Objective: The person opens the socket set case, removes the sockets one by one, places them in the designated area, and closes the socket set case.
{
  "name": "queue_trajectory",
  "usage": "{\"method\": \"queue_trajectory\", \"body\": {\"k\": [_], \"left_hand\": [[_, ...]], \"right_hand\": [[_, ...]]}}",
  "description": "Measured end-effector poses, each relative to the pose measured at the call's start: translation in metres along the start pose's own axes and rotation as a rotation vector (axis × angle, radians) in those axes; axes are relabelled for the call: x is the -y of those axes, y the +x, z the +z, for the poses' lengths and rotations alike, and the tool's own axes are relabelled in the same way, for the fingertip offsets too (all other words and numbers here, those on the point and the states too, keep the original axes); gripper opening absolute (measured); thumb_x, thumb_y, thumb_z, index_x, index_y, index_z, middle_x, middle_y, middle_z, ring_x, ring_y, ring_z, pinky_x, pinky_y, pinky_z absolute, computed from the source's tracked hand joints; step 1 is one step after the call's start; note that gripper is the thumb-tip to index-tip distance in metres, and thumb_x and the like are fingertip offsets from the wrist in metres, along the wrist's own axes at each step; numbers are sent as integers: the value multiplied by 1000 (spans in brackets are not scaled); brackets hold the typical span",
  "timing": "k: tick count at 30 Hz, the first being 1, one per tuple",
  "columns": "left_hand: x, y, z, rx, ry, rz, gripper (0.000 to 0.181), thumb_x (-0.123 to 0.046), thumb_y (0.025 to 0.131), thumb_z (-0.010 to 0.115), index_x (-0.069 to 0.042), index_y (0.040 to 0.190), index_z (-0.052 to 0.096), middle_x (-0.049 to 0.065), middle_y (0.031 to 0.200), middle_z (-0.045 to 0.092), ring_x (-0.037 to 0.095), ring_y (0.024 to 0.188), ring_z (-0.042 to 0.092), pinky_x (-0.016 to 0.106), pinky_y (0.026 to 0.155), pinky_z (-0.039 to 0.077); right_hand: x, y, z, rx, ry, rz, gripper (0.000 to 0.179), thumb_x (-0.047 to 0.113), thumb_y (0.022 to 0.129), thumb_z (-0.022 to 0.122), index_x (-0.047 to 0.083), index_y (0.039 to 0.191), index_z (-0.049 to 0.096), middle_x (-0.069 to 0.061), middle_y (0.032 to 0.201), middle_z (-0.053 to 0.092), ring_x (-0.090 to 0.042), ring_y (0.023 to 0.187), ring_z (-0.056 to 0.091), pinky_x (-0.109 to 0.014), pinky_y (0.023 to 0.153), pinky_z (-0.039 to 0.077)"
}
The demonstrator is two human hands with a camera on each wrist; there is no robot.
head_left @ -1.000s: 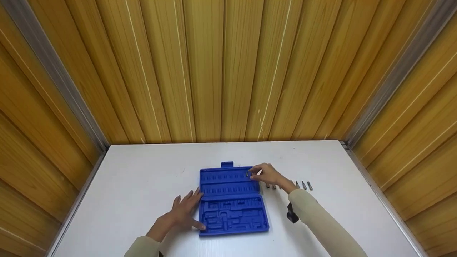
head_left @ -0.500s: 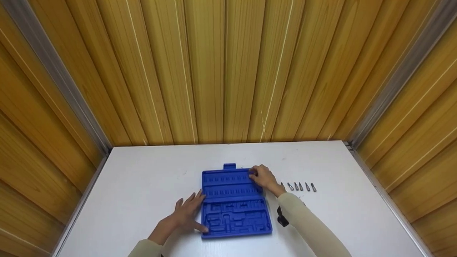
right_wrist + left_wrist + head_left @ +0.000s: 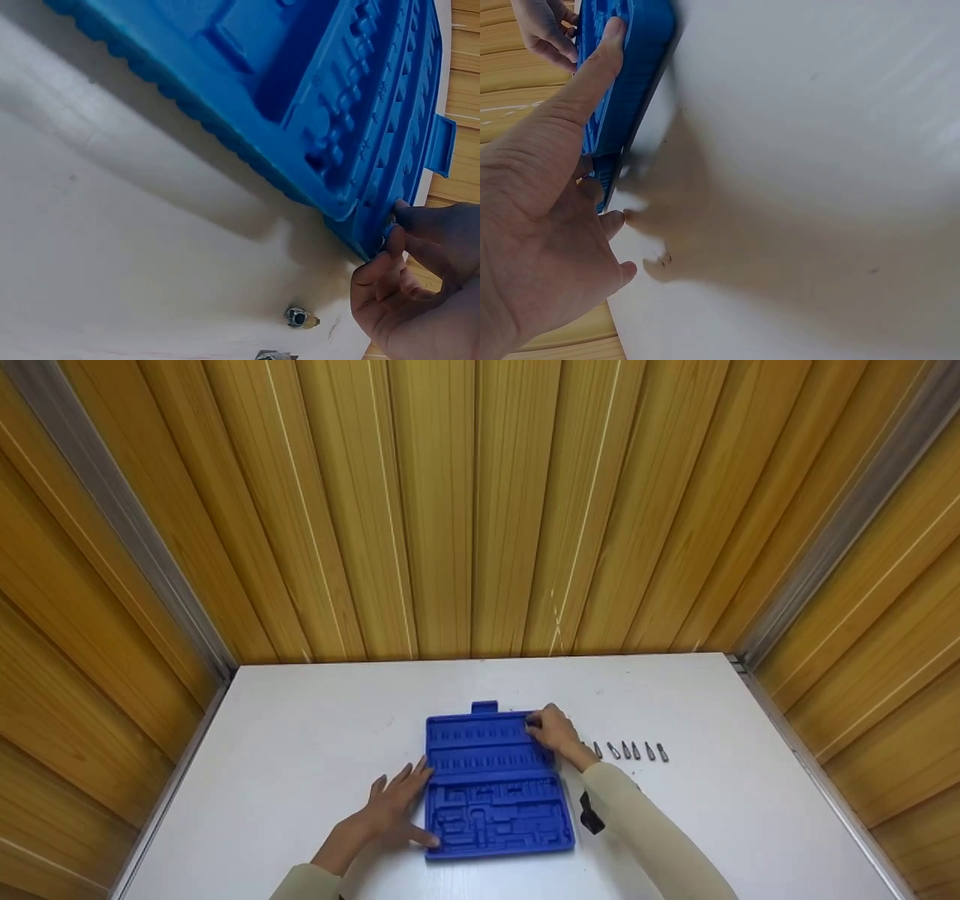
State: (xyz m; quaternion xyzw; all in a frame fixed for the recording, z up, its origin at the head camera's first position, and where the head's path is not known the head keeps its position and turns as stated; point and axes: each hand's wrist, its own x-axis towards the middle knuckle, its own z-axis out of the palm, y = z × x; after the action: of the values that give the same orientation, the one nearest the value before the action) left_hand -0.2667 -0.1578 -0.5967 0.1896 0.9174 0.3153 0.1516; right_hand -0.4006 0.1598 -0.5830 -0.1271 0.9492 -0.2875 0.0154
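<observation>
An open blue plastic bit case (image 3: 495,780) lies flat on the white table, its moulded slots facing up. My left hand (image 3: 390,810) rests along its left side with fingers spread; in the left wrist view the thumb (image 3: 604,56) presses on the case's rim. At the case's far right corner my right hand (image 3: 553,729) pinches a small metal bit (image 3: 388,227) between thumb and forefinger, the bit mostly hidden by the fingertips. To the right of the case, several metal screwdriver bits (image 3: 636,751) lie in a row on the table.
The white table (image 3: 322,720) reaches back to a yellow wood-patterned wall (image 3: 435,510). Similar walls stand on both sides. A latch tab (image 3: 484,707) sticks out from the case's far edge.
My right hand's fingers have closed in at the case's far right corner, where a bit showed in a slot earlier. The right forearm has shifted left, uncovering more of the row. My left hand stays.
</observation>
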Motion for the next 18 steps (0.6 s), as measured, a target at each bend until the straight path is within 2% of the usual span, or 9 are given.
{"method": "queue_trajectory", "body": {"k": [4,7,8,9,12,15,16,18], "left_hand": [[0,0,1,-2,-11,4,122,-43,69,93,-1,161,24,19,172,11,48,157,11,76,120,-2],[0,0,1,-2,-10,3,121,-43,69,93,-1,161,24,19,172,11,48,157,12,76,120,-1],[0,0,1,0,-7,4,121,-43,69,92,-1,161,24,19,172,11,48,157,12,76,120,-1],[1,-1,2,2,-7,6,122,-44,70,92,-1,161,24,19,172,11,48,157,12,76,120,-1],[1,0,2,6,-4,10,122,-44,70,92,-1,161,24,19,172,11,48,157,12,77,119,-1],[1,0,2,1,1,11,122,-44,69,92,0,160,25,20,172,12,48,157,12,77,119,0],[1,0,2,-2,4,10,121,-44,69,92,0,160,25,20,172,12,48,157,13,77,120,0],[1,0,2,-6,4,7,121,-45,69,92,0,160,25,20,172,13,48,157,13,77,120,0]], "right_hand": [[1,0,-2,11,22,-10,23,3,93,68,-9,112,72,-23,102,64,-33,94,60,-55,89,52],[-8,4,1,4,62,-35,21,6,93,69,-6,111,70,-22,101,62,-34,93,61,-56,87,52],[-12,5,3,-6,77,-50,20,6,93,69,-4,110,68,-20,100,61,-33,92,60,-56,85,52],[-23,10,10,-32,89,-100,18,10,94,69,0,108,66,-17,97,60,-30,89,59,-50,80,52],[-33,12,12,-51,128,-156,15,12,93,70,5,104,62,-13,92,59,-26,86,57,-47,76,50],[-31,8,9,-35,152,-192,10,10,93,71,3,98,66,-15,92,64,-29,87,59,-46,78,51],[-22,3,3,-11,158,-174,9,7,91,72,0,96,69,-18,93,66,-33,89,61,-49,81,52],[-18,0,1,-2,147,-199,8,5,91,71,-3,94,72,-20,93,69,-35,90,63,-46,81,53]]}}
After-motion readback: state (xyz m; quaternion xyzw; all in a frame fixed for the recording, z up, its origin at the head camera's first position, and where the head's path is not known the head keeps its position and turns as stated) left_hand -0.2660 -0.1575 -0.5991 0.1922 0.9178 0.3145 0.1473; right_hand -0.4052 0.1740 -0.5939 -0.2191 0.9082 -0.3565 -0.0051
